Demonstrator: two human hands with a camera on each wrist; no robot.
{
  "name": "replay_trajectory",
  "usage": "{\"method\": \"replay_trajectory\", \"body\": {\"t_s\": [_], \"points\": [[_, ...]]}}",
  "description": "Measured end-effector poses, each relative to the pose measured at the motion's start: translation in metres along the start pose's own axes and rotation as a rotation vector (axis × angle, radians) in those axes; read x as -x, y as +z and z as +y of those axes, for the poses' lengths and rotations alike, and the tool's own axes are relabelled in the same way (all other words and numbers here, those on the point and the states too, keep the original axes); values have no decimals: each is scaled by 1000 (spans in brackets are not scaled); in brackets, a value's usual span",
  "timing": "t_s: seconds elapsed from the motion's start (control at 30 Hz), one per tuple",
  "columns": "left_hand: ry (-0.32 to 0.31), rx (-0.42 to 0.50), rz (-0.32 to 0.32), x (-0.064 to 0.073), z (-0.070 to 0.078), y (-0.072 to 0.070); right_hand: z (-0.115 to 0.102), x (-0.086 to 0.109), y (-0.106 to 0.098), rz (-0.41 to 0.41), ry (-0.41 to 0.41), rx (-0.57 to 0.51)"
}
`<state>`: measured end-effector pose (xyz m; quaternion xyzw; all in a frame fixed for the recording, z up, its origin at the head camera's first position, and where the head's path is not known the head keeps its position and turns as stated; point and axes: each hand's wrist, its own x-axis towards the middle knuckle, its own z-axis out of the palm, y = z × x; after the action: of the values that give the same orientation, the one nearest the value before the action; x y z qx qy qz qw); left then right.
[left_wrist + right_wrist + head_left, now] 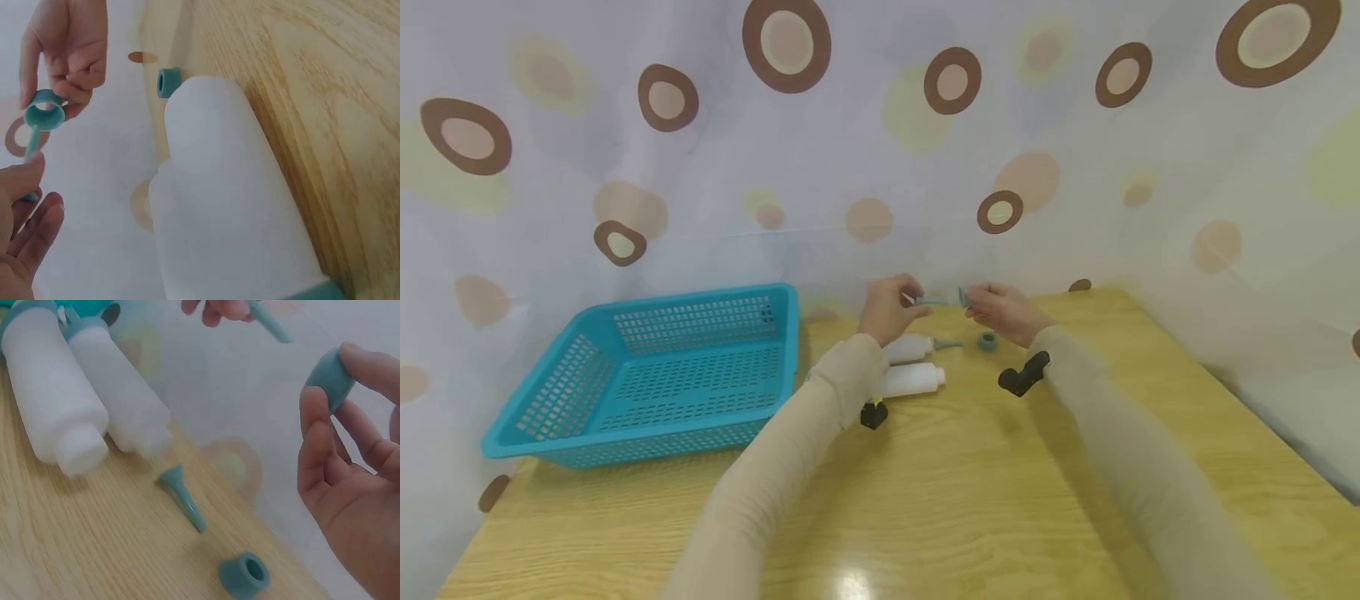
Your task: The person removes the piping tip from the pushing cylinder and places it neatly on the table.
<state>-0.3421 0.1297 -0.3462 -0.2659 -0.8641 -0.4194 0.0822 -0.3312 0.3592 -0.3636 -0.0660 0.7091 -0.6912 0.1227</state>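
Note:
My left hand (pixel 887 310) pinches a slim teal nozzle (pixel 32 147) between thumb and fingers, its narrow end pointing right. Facing it, my right hand (pixel 1002 313) holds a teal screw-cap ring (pixel 332 380) by its edge, the threaded inside turned toward the nozzle. In the left wrist view the nozzle's tip overlaps the ring's opening. Below the hands, two white plastic bottles (pixel 913 380) lie on their sides with bare necks pointing right. A second nozzle (pixel 183 497) and a second cap ring (pixel 236 579) rest on the table near those necks.
A blue perforated plastic basket (pixel 647 447) stands on the wooden table (pixel 955 500) to the left. Behind the table hangs a white sheet (pixel 850 167) patterned with brown circles. Black camera mounts (pixel 1024 375) are worn at the wrists.

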Motion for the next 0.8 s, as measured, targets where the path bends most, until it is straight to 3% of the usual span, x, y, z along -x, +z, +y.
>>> {"method": "replay_trajectory", "body": {"t_s": [0.07, 0.2, 0.37, 0.47, 0.53, 0.67, 0.8], "points": [[-4, -44, -35, -1, 3, 5, -2, 4, -8, -1, 7, 78], [47, -226, -126, 0, 6, 19, -8, 15, -20, -24, 43, 273], [173, -460, -186, 1, 10, 38, -14, 27, -22, -42, 140, 640], [232, -620, -209, 2, 13, 49, -13, 29, -22, -87, 190, 784], [233, -685, -254, 4, 17, 53, -11, 28, -23, -121, 217, 861], [169, -734, -351, 7, 22, 64, -7, 28, -22, -192, 269, 977], [143, -799, -391, 9, 24, 75, -4, 28, -18, -230, 310, 1001]]}}
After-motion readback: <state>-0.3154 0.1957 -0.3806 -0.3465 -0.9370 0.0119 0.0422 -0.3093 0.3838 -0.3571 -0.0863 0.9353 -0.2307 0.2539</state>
